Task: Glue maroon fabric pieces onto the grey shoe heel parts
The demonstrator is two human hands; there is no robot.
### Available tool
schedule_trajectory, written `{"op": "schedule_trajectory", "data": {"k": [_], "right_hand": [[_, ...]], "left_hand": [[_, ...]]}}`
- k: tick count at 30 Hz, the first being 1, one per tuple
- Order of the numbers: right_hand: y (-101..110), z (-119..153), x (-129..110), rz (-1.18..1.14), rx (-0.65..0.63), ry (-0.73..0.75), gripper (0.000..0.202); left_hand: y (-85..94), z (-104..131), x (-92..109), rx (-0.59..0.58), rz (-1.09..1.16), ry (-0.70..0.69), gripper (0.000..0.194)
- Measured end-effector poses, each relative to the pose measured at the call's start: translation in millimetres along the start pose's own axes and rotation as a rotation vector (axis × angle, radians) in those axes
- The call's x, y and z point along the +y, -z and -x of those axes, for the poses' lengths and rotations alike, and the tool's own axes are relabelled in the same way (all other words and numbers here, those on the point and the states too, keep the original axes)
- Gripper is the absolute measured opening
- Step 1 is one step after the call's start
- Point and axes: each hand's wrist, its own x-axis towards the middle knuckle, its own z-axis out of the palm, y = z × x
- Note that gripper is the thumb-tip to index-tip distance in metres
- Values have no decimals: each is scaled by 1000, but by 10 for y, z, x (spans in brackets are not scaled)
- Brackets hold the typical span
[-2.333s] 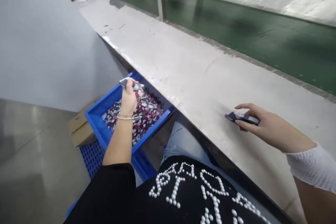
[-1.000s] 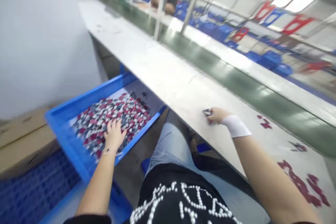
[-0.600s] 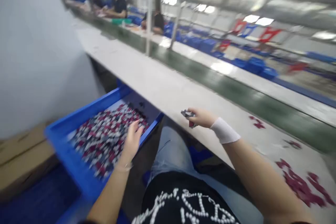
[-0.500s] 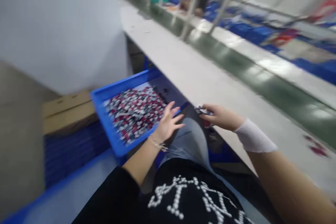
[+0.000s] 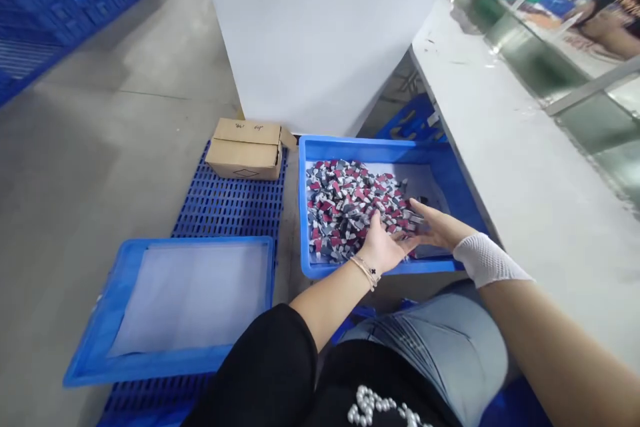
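Note:
A blue tray (image 5: 385, 141) holds a heap of small flat pieces (image 5: 340, 203) in maroon, dark grey and white. Over the near side of this heap is my left hand (image 5: 383, 248), open, its thumb apart from its fingers. My right hand (image 5: 440, 228), with a white mesh band at the wrist, reaches in from the right with fingers spread. Its fingertips come close to or touch those of my left hand. A few pieces show between the right thumb and fingers; whether they are loose or touched is unclear.
A second blue tray (image 5: 273, 280) lined with a white sheet lies at left, on blue slatted pallets (image 5: 200, 207). A cardboard box (image 5: 245, 153) sits behind it. A white worktable (image 5: 540, 180) runs along the right; a white panel (image 5: 325, 33) stands ahead. Co-workers' arms (image 5: 610, 30) show far right.
My view has swung left towards the trays. My right hand has moved from the table edge, where it held dark and white pieces, to over the heap; my left hand is now over it too.

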Motion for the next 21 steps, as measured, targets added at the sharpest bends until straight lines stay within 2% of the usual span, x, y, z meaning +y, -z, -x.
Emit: {"op": "schedule_trajectory", "data": {"k": [3, 6, 9, 12, 15, 18, 21], "right_hand": [[37, 101, 120, -105, 1, -51, 47], [140, 480, 368, -135, 12, -76, 56], [306, 1116, 718, -140, 48, -105, 65], [366, 1900, 1180, -201, 129, -224, 71], [180, 2616, 1676, -322, 192, -364, 66], [-186, 3079, 2080, -404, 179, -495, 58], [-518, 3228, 2278, -407, 78, -592, 56]], "left_hand": [[36, -67, -41, 20, -37, -6, 52], [75, -117, -170, 28, -111, -15, 46], [47, -147, -341, 2, -221, -8, 34], [-28, -127, -535, -20, -349, 64, 23], [-102, -107, -710, -36, -433, 152, 20], [-143, -188, -844, -44, -465, 195, 22], [-154, -299, -916, -189, -749, 54, 58]]}}
